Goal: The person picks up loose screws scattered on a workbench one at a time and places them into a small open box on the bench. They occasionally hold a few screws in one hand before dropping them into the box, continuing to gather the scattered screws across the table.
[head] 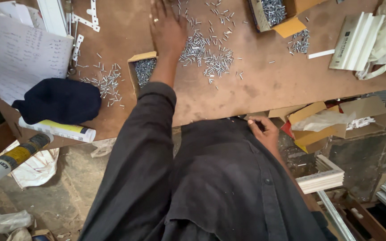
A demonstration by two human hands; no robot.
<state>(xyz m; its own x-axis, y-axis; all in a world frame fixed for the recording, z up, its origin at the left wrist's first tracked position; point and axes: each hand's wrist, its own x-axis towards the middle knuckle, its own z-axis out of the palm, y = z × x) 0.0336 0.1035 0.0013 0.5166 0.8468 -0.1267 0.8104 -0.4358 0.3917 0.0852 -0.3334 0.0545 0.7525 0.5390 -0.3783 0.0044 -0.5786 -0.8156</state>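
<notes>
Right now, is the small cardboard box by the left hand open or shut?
Open: the small cardboard box shows its flap up and silvery screws inside, beside the left hand.

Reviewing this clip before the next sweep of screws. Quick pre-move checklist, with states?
1. Left hand flat on the workbench, beside the loose pile of screws: ok.
2. Small open box within reach, just beside the left forearm at the bench edge, already holding screws: ok.
3. Right hand free: cannot tell; it sits at the bench edge below the top, fingers curled, contents hidden.
4. Screws gathered in one place: not ok; a second scatter lies left of the box, more near the larger box.
5. Path from pile to small box unobstructed: ok.
</notes>
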